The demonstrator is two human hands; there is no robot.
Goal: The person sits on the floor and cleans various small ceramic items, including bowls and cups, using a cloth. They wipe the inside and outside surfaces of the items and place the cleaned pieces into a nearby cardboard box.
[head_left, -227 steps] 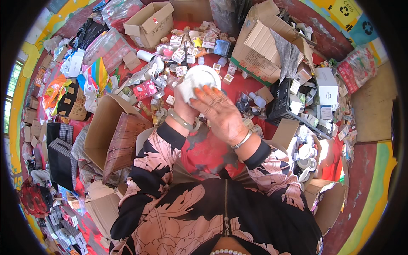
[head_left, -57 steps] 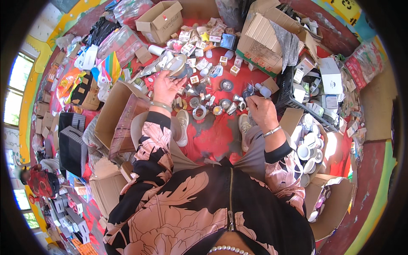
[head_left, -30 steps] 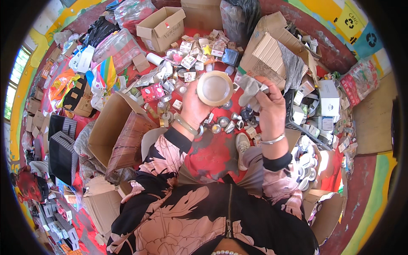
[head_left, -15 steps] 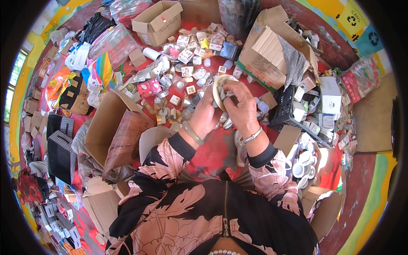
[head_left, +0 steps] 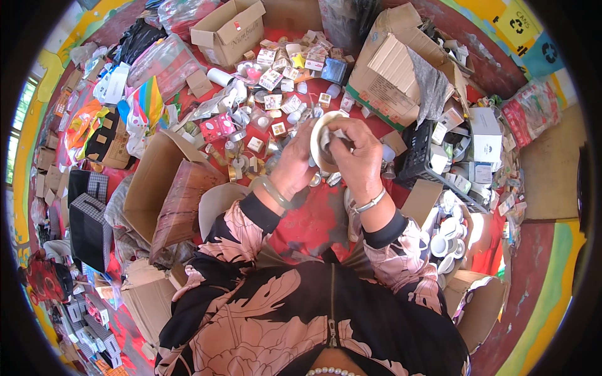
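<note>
My left hand (head_left: 296, 164) grips a cream-coloured round cup or bowl (head_left: 315, 143) from its left side, its opening tilted toward my right. The fingers of my right hand (head_left: 362, 160) are bent and reach inside that opening, pressing a crumpled grey cloth (head_left: 324, 134) against the inner wall. Most of the cloth is hidden by the fingers and the rim. Beyond my hands, small white boxes (head_left: 272, 101), glass jars and gold-coloured lids lie scattered over the red floor. A pink dotted box (head_left: 218, 127) lies to the left of them.
On my left stands an open cardboard box (head_left: 147, 194). A black plastic crate (head_left: 421, 160) with boxes and cups is at my right, near a pile of white cups (head_left: 446, 241). Far off stand a large carton (head_left: 389, 88) and a smaller one (head_left: 229, 34).
The cup has turned slightly and come a little nearer to me. My right fingers have gone deeper into it, and less of the grey cloth shows.
</note>
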